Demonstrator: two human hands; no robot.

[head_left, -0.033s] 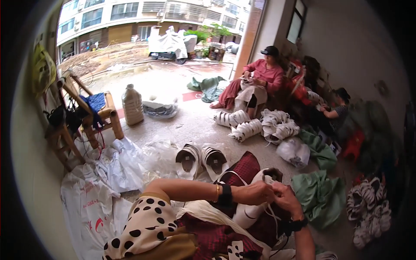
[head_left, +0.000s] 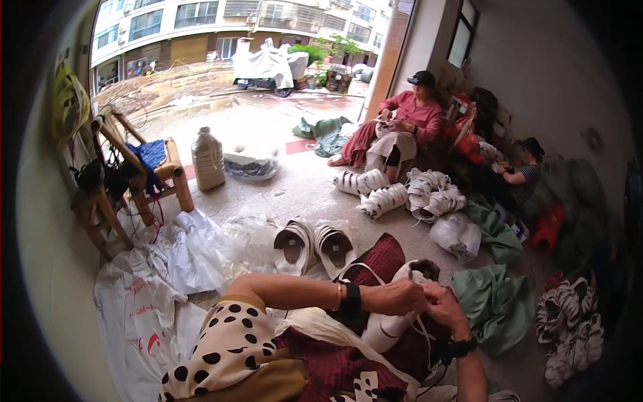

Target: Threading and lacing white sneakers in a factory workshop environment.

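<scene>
A white shoe (head_left: 387,333) with a dark lining lies across my lap, its opening pointing away from me. Over it, my left hand (head_left: 395,296) and my right hand (head_left: 445,305) meet with fingertips pinched on a white shoelace (head_left: 423,328). One loop of lace hangs below the fingers; another strand arcs over the dark red checked cloth (head_left: 378,258) on my knee. What sits exactly between the fingertips is too small to make out. Just beyond my left forearm, a pair of white shoes (head_left: 293,249) stands on the floor, their openings toward me.
White plastic sacks (head_left: 144,321) spread at the left, below a bamboo chair (head_left: 164,174). A filled jug (head_left: 207,159) stands farther off. Bundled white shoe parts (head_left: 385,199) lie near a seated person (head_left: 415,117). Green cloth (head_left: 492,308) and a shoe pile (head_left: 569,328) are at right.
</scene>
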